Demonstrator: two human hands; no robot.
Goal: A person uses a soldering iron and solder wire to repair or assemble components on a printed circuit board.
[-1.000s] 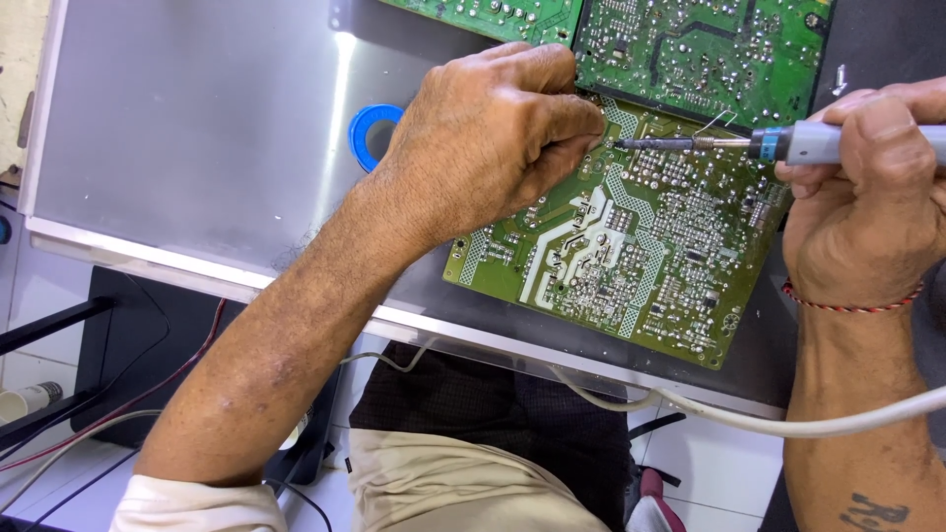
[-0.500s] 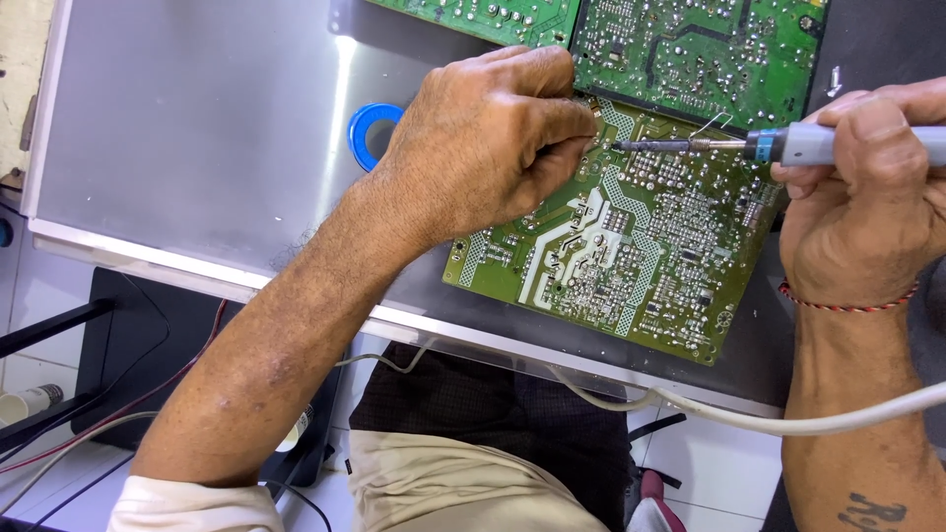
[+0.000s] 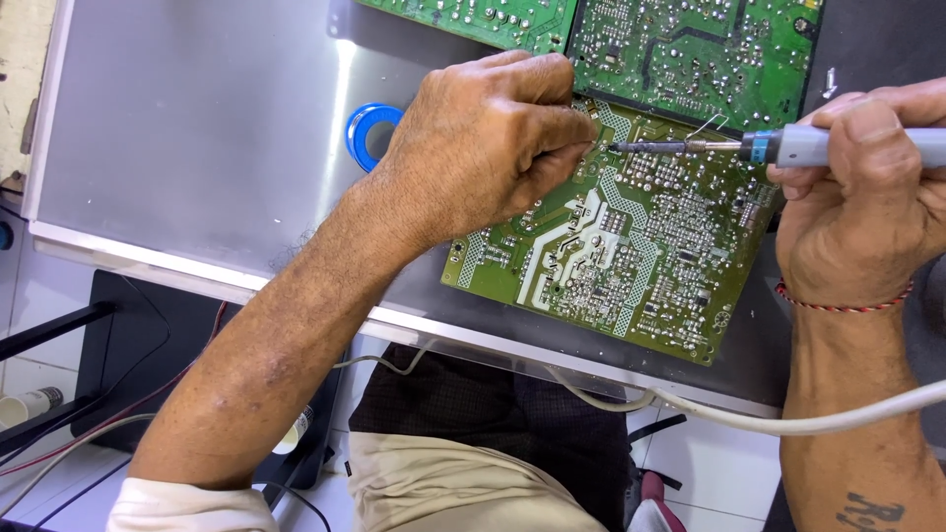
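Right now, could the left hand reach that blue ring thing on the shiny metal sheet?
Probably yes. The blue ring lies right beside the left hand, half tucked behind it, with nothing else in between. But the fingers are pinched at the green circuit board, so they'd have to let go first.

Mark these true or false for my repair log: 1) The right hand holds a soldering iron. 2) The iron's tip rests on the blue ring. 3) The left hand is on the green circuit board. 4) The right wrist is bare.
1) True: the right hand grips the soldering iron.
2) False: the tip meets the green circuit board by the left hand's fingertips; the blue ring lies apart on the metal panel.
3) True: the left hand presses on it.
4) False: it wears a red cord bracelet.
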